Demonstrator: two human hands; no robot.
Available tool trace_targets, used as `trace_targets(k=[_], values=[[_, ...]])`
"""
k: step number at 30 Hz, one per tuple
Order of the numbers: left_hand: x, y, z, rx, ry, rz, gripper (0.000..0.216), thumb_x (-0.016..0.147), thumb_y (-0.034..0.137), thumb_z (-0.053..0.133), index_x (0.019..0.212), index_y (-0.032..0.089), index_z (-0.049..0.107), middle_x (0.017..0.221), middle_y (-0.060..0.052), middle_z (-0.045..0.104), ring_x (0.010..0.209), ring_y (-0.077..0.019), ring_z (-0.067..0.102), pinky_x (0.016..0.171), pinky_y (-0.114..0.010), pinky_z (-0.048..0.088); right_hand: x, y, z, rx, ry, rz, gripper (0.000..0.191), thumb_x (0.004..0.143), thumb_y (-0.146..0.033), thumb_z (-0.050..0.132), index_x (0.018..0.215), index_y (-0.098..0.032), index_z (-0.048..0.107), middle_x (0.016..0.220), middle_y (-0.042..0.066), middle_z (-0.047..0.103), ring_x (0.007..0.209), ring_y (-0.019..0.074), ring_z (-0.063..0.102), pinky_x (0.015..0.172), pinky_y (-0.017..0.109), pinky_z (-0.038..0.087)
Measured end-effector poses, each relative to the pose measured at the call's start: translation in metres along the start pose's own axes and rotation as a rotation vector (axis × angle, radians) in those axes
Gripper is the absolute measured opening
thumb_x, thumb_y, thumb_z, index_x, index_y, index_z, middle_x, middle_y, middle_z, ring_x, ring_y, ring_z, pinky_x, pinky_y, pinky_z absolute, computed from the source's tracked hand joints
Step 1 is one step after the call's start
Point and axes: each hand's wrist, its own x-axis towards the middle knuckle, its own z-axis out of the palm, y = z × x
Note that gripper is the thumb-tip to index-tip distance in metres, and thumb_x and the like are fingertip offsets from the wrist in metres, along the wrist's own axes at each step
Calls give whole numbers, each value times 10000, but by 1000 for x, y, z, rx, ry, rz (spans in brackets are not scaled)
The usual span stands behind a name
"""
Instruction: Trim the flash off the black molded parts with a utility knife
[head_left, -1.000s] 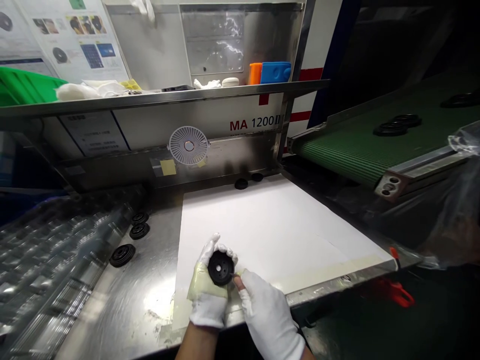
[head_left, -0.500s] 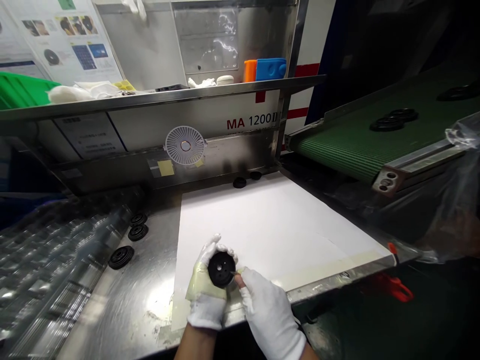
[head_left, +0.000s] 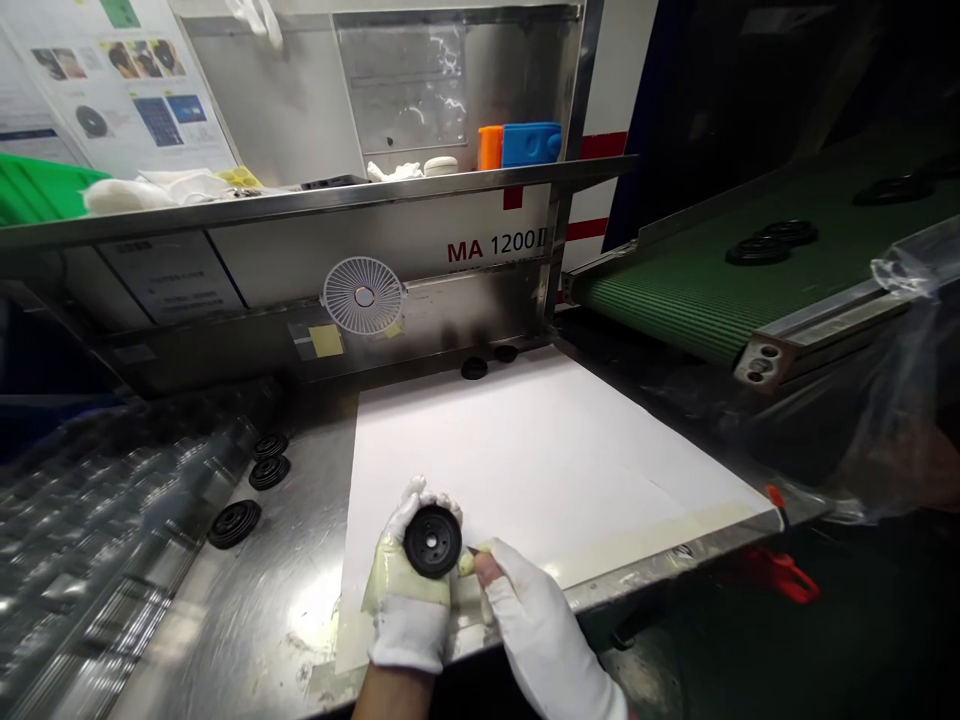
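My left hand (head_left: 409, 575), in a white glove with a yellowish palm, is closed around the edge of a black wheel-like disc (head_left: 433, 541) with a centre hole and several smaller holes. The disc's face is turned up toward me. Just to its right, my right hand (head_left: 517, 595) is gloved in white with a bare thumb tip showing. It pinches a small pointed blade (head_left: 472, 550), of which only the dark tip sticks out toward the disc. A small gap lies between tip and rim. Both hands are over the front edge of a white sheet (head_left: 555, 450).
Several black discs (head_left: 235, 523) lie on the metal table at left, beside clear plastic trays (head_left: 97, 560). Two more sit at the sheet's far edge. A green conveyor belt (head_left: 675, 290) at right carries black discs. A small fan (head_left: 364, 296) stands below the metal shelf (head_left: 315, 200).
The disc has been tilted or turned in my left hand, so its recessed face now shows. My right hand's blade has drawn slightly away from the rim. The view has shifted slightly.
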Motion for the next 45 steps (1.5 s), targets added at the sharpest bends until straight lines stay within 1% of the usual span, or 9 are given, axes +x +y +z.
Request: trace_targets(k=[6,12,15,17,21,26,36,40,45], values=[[-10,-1,8,41,1,48,251,653,39,647,861,177,628,802,-34,646,782,-159,629,784,-323,541,1,3,-11,218,13,77,398,901,-532,386,686,-200,425,643,-38,416,600,116,389,568,225,357],[-4,-3,13,-62,89,-96,155,721,79,612,854,154,630,816,-58,649,799,-172,633,767,-323,549,-9,1,-17,176,69,121,443,884,-584,354,671,-207,444,586,-28,442,545,123,426,524,226,365],[1,-2,19,-150,169,-238,118,768,80,550,847,129,622,769,-62,631,762,-175,629,733,-339,557,-11,1,-24,88,103,110,458,897,-579,307,671,-213,464,534,-30,454,502,125,444,502,227,354],[-3,-2,27,-163,160,-271,128,783,74,519,845,123,620,726,-53,610,712,-163,618,696,-331,558,-10,3,-29,-122,130,71,440,902,-555,303,686,-219,486,564,-19,503,538,138,481,529,238,346],[-21,-7,42,-124,69,-194,145,766,91,531,869,134,624,690,-35,575,665,-140,586,654,-289,541,-8,8,-37,-534,187,-30,402,917,-490,274,736,-239,530,659,3,581,607,162,541,552,258,322],[-29,-18,43,-26,0,-81,207,709,124,595,912,161,622,706,-27,581,679,-141,582,667,-271,526,-11,9,-34,-709,223,-155,392,935,-418,243,740,-243,534,660,-4,593,593,155,574,529,259,310],[-22,-24,35,66,-34,40,154,724,189,622,877,176,638,724,-20,625,662,-123,597,692,-253,531,-12,13,-29,-670,179,-146,372,920,-421,248,734,-252,523,641,-14,598,580,154,579,513,260,300],[-24,-21,35,88,-22,36,202,705,86,612,879,182,647,715,-17,635,699,-133,614,699,-266,549,-12,10,-29,-574,148,-49,392,900,-483,257,686,-249,488,613,-17,583,562,155,554,501,252,298],[-25,-20,26,250,-29,175,537,484,-177,633,853,212,652,901,-9,660,895,-141,608,710,-166,528,-7,7,-36,-603,193,-6,416,916,-490,229,696,-242,479,651,0,584,591,169,547,526,261,313]])
